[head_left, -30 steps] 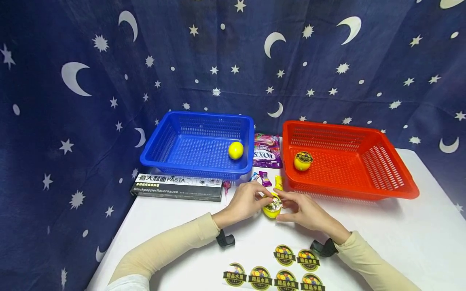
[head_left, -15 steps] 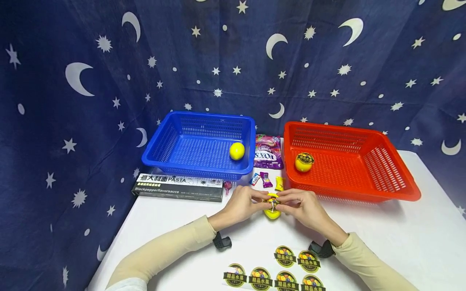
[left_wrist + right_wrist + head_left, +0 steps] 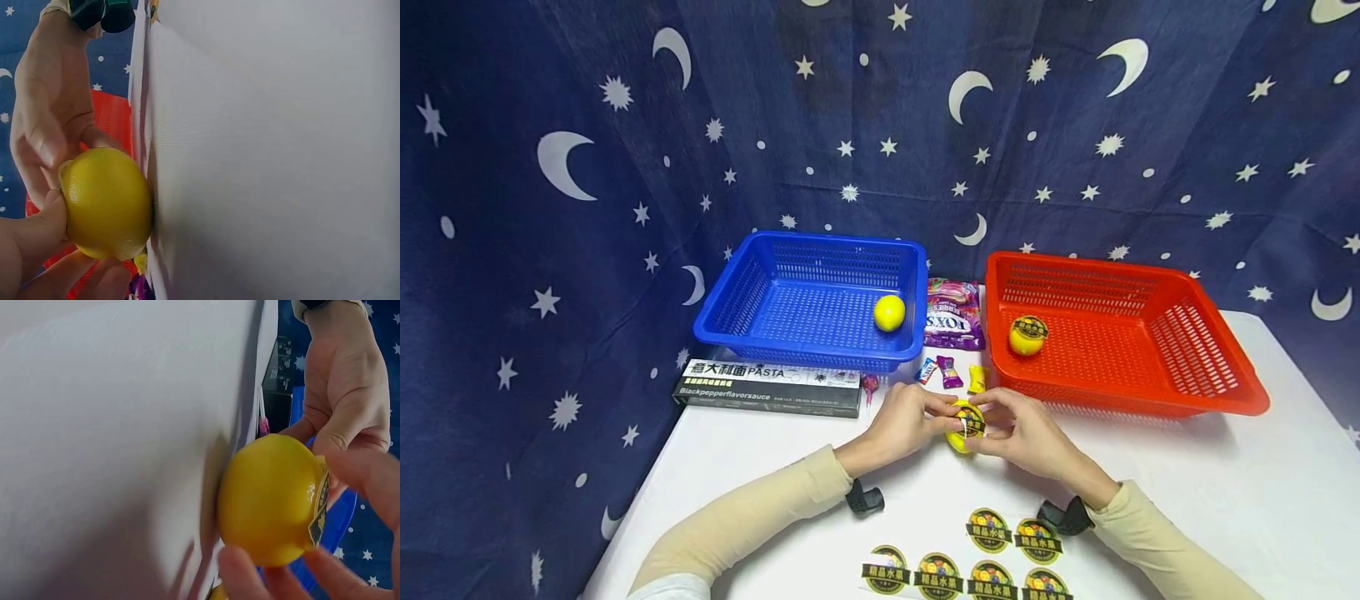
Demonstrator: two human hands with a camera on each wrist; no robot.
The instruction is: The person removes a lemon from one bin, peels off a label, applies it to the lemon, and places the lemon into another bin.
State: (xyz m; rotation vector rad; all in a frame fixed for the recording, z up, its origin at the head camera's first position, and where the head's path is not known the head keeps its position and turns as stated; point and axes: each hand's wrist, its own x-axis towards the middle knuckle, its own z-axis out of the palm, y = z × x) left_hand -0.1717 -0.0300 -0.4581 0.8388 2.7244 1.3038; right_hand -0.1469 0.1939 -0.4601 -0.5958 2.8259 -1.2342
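A yellow lemon (image 3: 956, 442) sits on the white table between my hands. A round black-and-gold sticker (image 3: 973, 423) lies on its upper side; in the right wrist view the same sticker (image 3: 320, 509) follows the lemon's curve. From the left, my left hand (image 3: 901, 423) pinches the lemon, its thumb over the sticker's edge. My right hand (image 3: 1028, 432) curls its fingers and thumb round the other side. The left wrist view shows the lemon's bare side (image 3: 109, 206), with the sticker turned away.
Behind stand a blue basket (image 3: 730, 329) with one lemon (image 3: 889, 313) and a red basket (image 3: 1150, 392) with a stickered lemon (image 3: 1027, 340). A pasta box (image 3: 767, 398), a candy bag (image 3: 955, 312) and small wrapped sweets (image 3: 950, 372) lie nearby. Several stickers (image 3: 938, 575) lie in front.
Both thumbs came together over the sticker, then my right thumb moved down to the lemon's lower side. More of the sticker's face shows now. The baskets hold the same lemons.
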